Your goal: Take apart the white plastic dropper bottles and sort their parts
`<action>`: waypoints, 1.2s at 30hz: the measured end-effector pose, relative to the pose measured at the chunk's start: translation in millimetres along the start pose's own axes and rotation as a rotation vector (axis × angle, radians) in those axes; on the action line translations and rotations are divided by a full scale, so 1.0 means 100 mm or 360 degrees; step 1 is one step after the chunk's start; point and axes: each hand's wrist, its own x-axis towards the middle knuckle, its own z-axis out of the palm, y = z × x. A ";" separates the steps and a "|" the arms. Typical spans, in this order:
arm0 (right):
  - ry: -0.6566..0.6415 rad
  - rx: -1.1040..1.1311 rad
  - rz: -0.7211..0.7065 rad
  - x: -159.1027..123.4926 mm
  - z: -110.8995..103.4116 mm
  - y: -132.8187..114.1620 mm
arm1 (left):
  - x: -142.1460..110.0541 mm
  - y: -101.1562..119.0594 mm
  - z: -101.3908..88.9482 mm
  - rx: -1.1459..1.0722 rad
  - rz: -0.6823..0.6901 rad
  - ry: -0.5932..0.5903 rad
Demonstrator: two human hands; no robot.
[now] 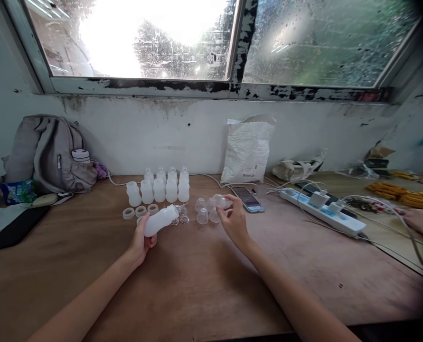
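Observation:
My left hand (143, 241) is wrapped round a milky white baby bottle (159, 221), tilted with its collar and clear teat pointing right. My right hand (237, 222) pinches a clear dome cap (221, 201), tipped over beside several other clear caps (202, 216) on the table. Behind the held bottle stand rows of white bottles (159, 190); those at the back carry clear tops. Translucent collar rings (128, 213) lie to the left, partly behind my left hand. Clear teats (184, 218) sit between the bottle and the caps.
A phone (247, 198) lies right of the caps, near a white power strip (321, 211) with cables. A white bag (249, 149) leans on the wall. A grey backpack (51, 152) and black case (17, 228) are left. Another person's hand (419, 223) is far right, by yellow bundles (410, 195).

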 end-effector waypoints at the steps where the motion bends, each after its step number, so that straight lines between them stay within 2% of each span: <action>1: 0.0040 -0.0016 0.0074 0.03 -0.02 0.02 | 0.00 0.00 0.00 -0.0014 0.0003 -0.0006; 3: 0.0070 -0.0104 0.0215 0.10 -0.07 0.10 | 0.01 0.00 0.00 -0.0040 0.0003 -0.0006; 5: 0.0007 -0.0269 0.0346 0.15 -0.11 0.23 | 0.01 0.00 0.01 -0.0068 -0.0002 0.0011; 7: -0.0167 -0.0421 0.0491 0.18 -0.14 0.38 | 0.01 0.01 0.02 -0.0092 -0.0008 0.0023; 10: -0.0549 -0.0511 0.0641 0.18 -0.14 0.55 | 0.00 0.03 0.03 -0.0102 -0.0017 0.0006; 13: -0.0728 -0.0514 0.0631 0.15 -0.12 0.62 | -0.02 0.03 0.03 -0.0088 -0.0016 -0.0029; 19: -0.0679 -0.0526 0.0510 0.11 -0.07 0.61 | -0.01 0.01 0.03 -0.0115 -0.0019 -0.0060; 22: -0.0459 -0.0523 0.0295 0.12 -0.07 0.53 | -0.01 0.00 0.03 -0.0152 -0.0042 -0.0094; 24: -0.0271 -0.0434 0.0102 0.13 -0.08 0.41 | -0.03 -0.01 0.03 -0.0142 -0.0056 -0.0143; 26: -0.0196 -0.0281 -0.0029 0.10 -0.08 0.25 | -0.05 -0.01 0.04 -0.0094 -0.0050 -0.0194; 28: -0.0334 -0.0124 -0.0067 0.03 -0.07 0.07 | -0.08 -0.01 0.07 -0.0038 -0.0027 -0.0248; 31: -0.0729 0.0053 -0.0156 -0.12 -0.05 -0.14 | -0.12 0.01 0.10 0.0023 0.0011 -0.0334; 33: -0.0922 0.0143 -0.0235 -0.21 -0.03 -0.23 | -0.14 0.02 0.12 0.0061 0.0023 -0.0381; 36: -0.1045 0.0266 -0.0248 -0.30 0.02 -0.30 | -0.17 0.02 0.14 0.0107 0.0024 -0.0444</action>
